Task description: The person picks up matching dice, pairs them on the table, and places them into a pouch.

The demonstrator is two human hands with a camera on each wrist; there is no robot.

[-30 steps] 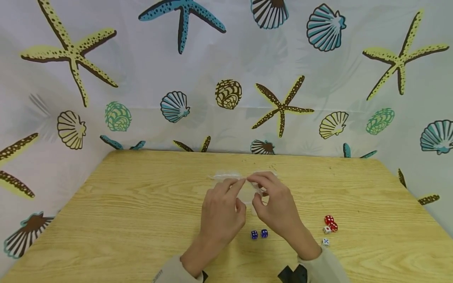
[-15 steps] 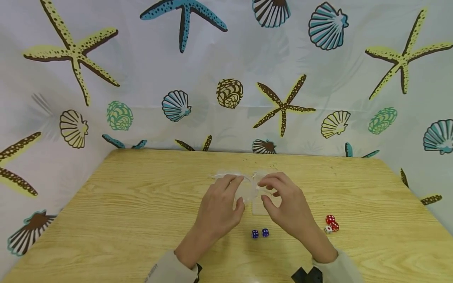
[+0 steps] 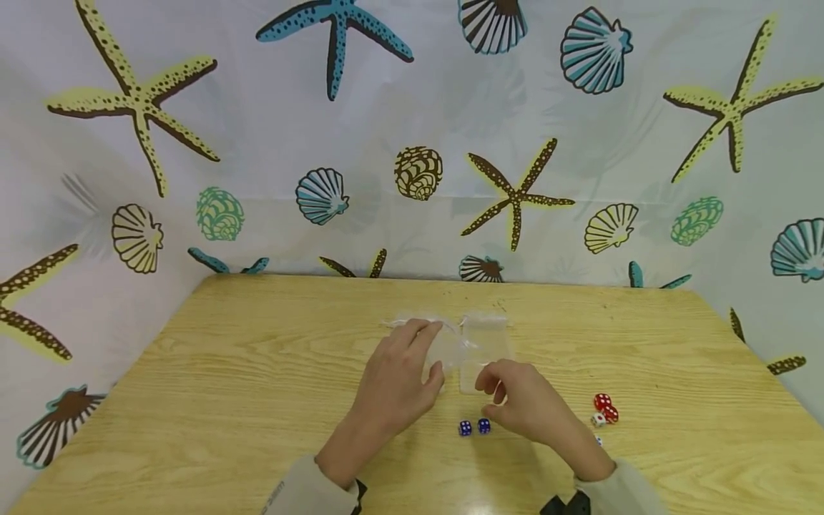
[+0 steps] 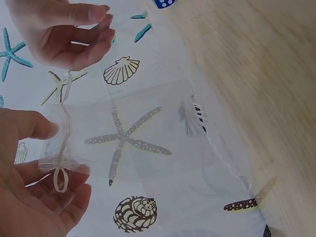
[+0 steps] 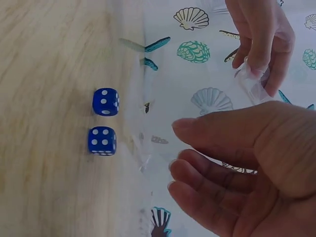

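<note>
- Head view: a person's left hand (image 3: pixel 402 379) rests over a see-through drawstring bag (image 3: pixel 479 350) that lies flat near the middle of the wooden bench (image 3: pixel 225 386), fingers (image 3: pixel 421 332) curled down at the bag's left end where the thin white string (image 3: pixel 412 322) is gathered. The right hand (image 3: pixel 524 404) sits just below the bag's lower edge with its fingers bent and the thumb close to them; whether they actually pinch the bag cannot be told from here. Two blue dice (image 3: pixel 474 427) lie side by side just beside the right hand, on its near left. Two red dice (image 3: pixel 606 408) and a white one (image 3: pixel 596 420) sit in a small cluster to the right, well apart from the bag. A curtain printed with starfish and shells (image 3: pixel 412 143) hangs behind the bench.
- Left wrist view: the left hand (image 4: pixel 34 177) has the string's loop (image 4: pixel 60 173) pinched between thumb and fingers, right at the corner of the bag (image 4: pixel 143 133). The right hand (image 4: pixel 64 32) hovers nearby, fingers loosely curved, holding nothing that shows.
- Right wrist view: the right hand (image 5: pixel 247 168) is relaxed, fingers (image 5: pixel 207 177) slightly curled and apart from the thumb, gripping nothing. The blue dice (image 5: pixel 103 121) lie on the bench (image 5: pixel 44 74) near the bag's edge. The left hand (image 5: pixel 261 39) pinches the clear material at the far side.
</note>
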